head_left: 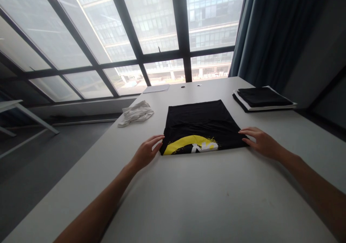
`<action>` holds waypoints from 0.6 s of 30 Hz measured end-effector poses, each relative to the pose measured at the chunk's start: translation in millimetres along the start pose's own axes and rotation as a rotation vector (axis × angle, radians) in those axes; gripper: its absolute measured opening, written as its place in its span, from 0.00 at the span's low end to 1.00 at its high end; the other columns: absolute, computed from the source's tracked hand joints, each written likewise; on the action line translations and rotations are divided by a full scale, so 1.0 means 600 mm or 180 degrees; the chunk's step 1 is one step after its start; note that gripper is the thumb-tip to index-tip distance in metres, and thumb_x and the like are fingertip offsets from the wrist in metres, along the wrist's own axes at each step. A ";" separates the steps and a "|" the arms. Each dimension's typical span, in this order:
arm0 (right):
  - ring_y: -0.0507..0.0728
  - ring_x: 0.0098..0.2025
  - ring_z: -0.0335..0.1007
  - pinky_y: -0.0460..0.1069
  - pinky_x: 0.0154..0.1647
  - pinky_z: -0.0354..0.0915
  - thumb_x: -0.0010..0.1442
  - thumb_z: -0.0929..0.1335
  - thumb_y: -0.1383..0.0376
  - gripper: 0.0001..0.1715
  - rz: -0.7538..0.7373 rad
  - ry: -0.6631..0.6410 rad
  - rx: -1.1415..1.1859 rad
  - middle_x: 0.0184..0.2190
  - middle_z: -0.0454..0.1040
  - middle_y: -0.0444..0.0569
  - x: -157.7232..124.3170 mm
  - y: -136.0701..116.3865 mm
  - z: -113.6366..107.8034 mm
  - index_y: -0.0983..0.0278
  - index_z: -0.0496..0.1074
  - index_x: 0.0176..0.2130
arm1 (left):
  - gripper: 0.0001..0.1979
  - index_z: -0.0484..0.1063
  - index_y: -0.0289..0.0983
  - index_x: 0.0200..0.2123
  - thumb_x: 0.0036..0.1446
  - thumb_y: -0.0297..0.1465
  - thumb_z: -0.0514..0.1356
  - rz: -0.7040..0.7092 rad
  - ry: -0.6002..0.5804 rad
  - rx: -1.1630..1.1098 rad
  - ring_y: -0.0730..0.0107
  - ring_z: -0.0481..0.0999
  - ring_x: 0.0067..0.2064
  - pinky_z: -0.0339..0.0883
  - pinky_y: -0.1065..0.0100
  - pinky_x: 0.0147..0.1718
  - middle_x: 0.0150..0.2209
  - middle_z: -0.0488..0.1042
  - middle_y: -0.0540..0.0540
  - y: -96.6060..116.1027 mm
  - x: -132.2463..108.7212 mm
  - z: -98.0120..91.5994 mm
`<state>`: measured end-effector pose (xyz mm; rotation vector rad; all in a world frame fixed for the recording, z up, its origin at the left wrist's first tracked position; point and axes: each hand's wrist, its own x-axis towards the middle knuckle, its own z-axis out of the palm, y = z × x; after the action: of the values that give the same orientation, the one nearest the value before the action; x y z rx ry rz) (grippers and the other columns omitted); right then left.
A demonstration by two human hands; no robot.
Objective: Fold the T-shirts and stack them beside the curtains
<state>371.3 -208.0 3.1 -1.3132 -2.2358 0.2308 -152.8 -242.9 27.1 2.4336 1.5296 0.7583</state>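
Note:
A black T-shirt [197,117] lies folded into a rough rectangle on the white table, with part of a yellow and white print [193,144] along its near edge. My left hand [147,151] touches the shirt's near left corner with its fingertips. The thumb there is spread from the outstretched fingers. At the near right side, the fingertips of my right hand [259,140] rest on the shirt's edge, thumb apart from the fingers. Both palms stay outside the cloth. Some wrinkles run across the shirt's middle.
Crumpled white cloth [137,112] lies on the table [183,199] at the left. A stack of folded black and white garments [263,97] sits at the back right. Flat white sheets [156,88] lie at the far edge, before the windows. A dark curtain [270,30] hangs at right.

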 end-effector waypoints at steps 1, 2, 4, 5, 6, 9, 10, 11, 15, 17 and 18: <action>0.67 0.56 0.71 0.62 0.60 0.66 0.64 0.65 0.52 0.22 -0.0050 -0.0026 0.0024 0.52 0.77 0.55 0.000 -0.002 -0.002 0.58 0.78 0.50 | 0.22 0.70 0.42 0.61 0.70 0.43 0.52 0.0138 -0.0173 -0.0046 0.57 0.69 0.64 0.62 0.55 0.64 0.63 0.70 0.43 0.003 -0.001 0.003; 0.67 0.55 0.71 0.62 0.58 0.67 0.63 0.66 0.52 0.21 -0.0099 -0.0092 0.0064 0.51 0.77 0.54 -0.001 -0.003 -0.004 0.57 0.78 0.49 | 0.23 0.69 0.43 0.63 0.69 0.43 0.54 0.0287 -0.0376 -0.0087 0.56 0.66 0.66 0.60 0.54 0.65 0.64 0.68 0.43 0.006 -0.002 0.006; 0.67 0.54 0.71 0.61 0.57 0.68 0.61 0.69 0.50 0.21 -0.0168 -0.0250 0.0160 0.50 0.76 0.54 -0.003 -0.003 -0.008 0.57 0.79 0.49 | 0.24 0.68 0.45 0.64 0.67 0.43 0.58 0.0555 -0.0693 -0.0142 0.54 0.62 0.68 0.59 0.52 0.66 0.66 0.65 0.43 0.008 -0.005 0.010; 0.67 0.54 0.71 0.62 0.56 0.68 0.60 0.70 0.50 0.21 -0.0183 -0.0304 0.0199 0.49 0.76 0.54 -0.004 -0.001 -0.009 0.57 0.79 0.48 | 0.23 0.69 0.46 0.62 0.66 0.42 0.60 0.0637 -0.0764 -0.0167 0.53 0.62 0.68 0.59 0.51 0.66 0.66 0.66 0.43 0.008 -0.006 0.010; 0.67 0.53 0.71 0.62 0.56 0.68 0.60 0.71 0.50 0.21 -0.0185 -0.0333 0.0228 0.49 0.76 0.55 -0.005 0.000 -0.010 0.57 0.79 0.48 | 0.22 0.71 0.46 0.61 0.65 0.42 0.61 0.0678 -0.0793 -0.0190 0.53 0.64 0.67 0.61 0.51 0.65 0.65 0.66 0.43 0.006 -0.006 0.010; 0.67 0.52 0.72 0.62 0.55 0.68 0.58 0.72 0.51 0.19 -0.0157 -0.0338 0.0254 0.48 0.75 0.55 -0.006 0.006 -0.011 0.57 0.78 0.46 | 0.16 0.76 0.44 0.52 0.64 0.41 0.63 0.0642 -0.0750 -0.0209 0.55 0.71 0.60 0.67 0.55 0.60 0.59 0.70 0.41 0.000 -0.005 0.003; 0.67 0.51 0.72 0.62 0.55 0.68 0.58 0.72 0.52 0.17 -0.0149 -0.0347 0.0252 0.48 0.75 0.54 -0.006 0.008 -0.011 0.57 0.78 0.45 | 0.14 0.76 0.43 0.49 0.63 0.41 0.64 0.0621 -0.0744 -0.0201 0.57 0.72 0.57 0.69 0.57 0.58 0.56 0.71 0.41 -0.002 -0.004 0.000; 0.67 0.51 0.72 0.61 0.55 0.68 0.58 0.72 0.52 0.16 -0.0144 -0.0366 0.0245 0.47 0.76 0.54 -0.006 0.009 -0.011 0.57 0.78 0.43 | 0.13 0.76 0.42 0.48 0.63 0.41 0.64 0.0607 -0.0747 -0.0189 0.58 0.74 0.55 0.70 0.58 0.56 0.54 0.72 0.42 -0.003 -0.004 -0.003; 0.67 0.50 0.72 0.60 0.53 0.68 0.58 0.71 0.56 0.11 -0.0130 -0.0439 0.0222 0.45 0.76 0.54 -0.005 0.011 -0.008 0.57 0.78 0.40 | 0.12 0.77 0.43 0.48 0.64 0.40 0.62 0.0607 -0.0749 -0.0118 0.61 0.76 0.49 0.71 0.61 0.51 0.51 0.74 0.43 -0.003 -0.002 -0.005; 0.66 0.50 0.72 0.60 0.53 0.68 0.58 0.71 0.56 0.12 -0.0116 -0.0466 0.0242 0.45 0.76 0.53 -0.006 0.013 -0.007 0.57 0.78 0.41 | 0.15 0.75 0.44 0.53 0.65 0.39 0.61 0.0587 -0.0721 -0.0069 0.60 0.76 0.50 0.71 0.61 0.52 0.51 0.74 0.43 0.000 -0.002 -0.002; 0.66 0.50 0.72 0.59 0.53 0.68 0.58 0.71 0.56 0.12 -0.0112 -0.0492 0.0264 0.45 0.76 0.53 -0.006 0.014 -0.007 0.57 0.78 0.41 | 0.17 0.74 0.44 0.56 0.66 0.39 0.61 0.0575 -0.0715 -0.0055 0.60 0.76 0.50 0.71 0.61 0.52 0.52 0.74 0.43 0.001 -0.003 0.000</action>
<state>381.3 -207.2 2.1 -1.2490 -2.3480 0.4206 -152.9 -244.7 27.1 2.5674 1.2305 0.5020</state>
